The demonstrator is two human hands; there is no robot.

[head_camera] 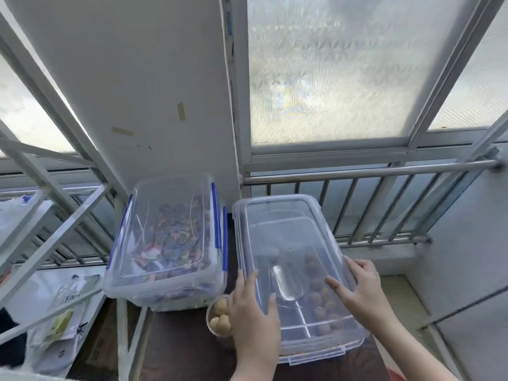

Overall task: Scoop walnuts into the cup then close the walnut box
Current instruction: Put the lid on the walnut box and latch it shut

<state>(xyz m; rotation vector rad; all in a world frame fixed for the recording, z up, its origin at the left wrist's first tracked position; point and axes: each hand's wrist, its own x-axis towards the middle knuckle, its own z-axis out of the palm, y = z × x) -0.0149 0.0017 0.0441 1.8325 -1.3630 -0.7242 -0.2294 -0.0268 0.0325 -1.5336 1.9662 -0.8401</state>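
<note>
The clear walnut box [277,215] sits at centre right with its transparent lid [286,237] lying on top. Through the lid I see walnuts [320,298] along the right side and a metal scoop [287,284] in the middle. My left hand [254,312] lies flat on the lid's near left edge. My right hand [360,290] presses on the lid's right edge, fingers spread. A metal cup [218,318] holding walnuts stands just left of the box, partly hidden by my left hand.
A second clear box [167,243] with blue latches, full of colourful packets, stands to the left. A metal shelf frame [55,237] and plastic bags [63,312] are at far left. A window railing [371,171] runs behind the boxes.
</note>
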